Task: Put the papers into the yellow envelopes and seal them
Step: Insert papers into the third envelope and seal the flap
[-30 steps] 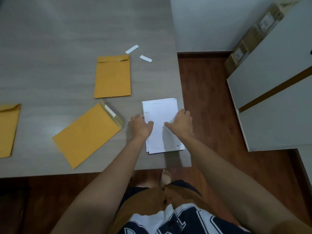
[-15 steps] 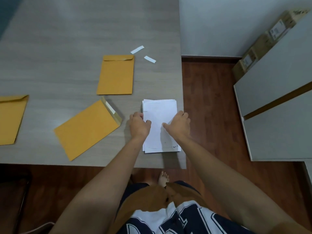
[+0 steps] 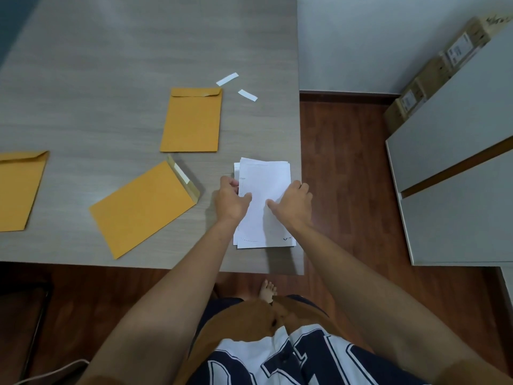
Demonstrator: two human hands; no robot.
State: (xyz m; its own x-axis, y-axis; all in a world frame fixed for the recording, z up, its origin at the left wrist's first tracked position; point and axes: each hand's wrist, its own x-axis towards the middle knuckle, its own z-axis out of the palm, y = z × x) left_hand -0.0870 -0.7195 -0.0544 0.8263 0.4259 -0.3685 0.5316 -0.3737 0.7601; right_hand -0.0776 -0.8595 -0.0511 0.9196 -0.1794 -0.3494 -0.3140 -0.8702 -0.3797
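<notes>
Both my hands are on the stack of papers, which lies flat at the near right corner of the table. My left hand curls round the stack's left edge, fingers tucked at the side and thumb on top, pinching what looks like the top sheet or sheets, though how many I cannot tell. My right hand lies spread on the stack's right side, pressing down and grasping nothing; I judge it is there to pin the lower sheets so only the top ones come away.

Just left of the stack lies the open envelope, askew, its flap turned back toward the papers with the white adhesive strip showing (handy, since the mouth faces what goes in). Beyond the stack, further up the table, a second envelope lies with its flap folded down, two peeled white strips beside it, so that one looks finished. A third envelope sits far left of the stack.
</notes>
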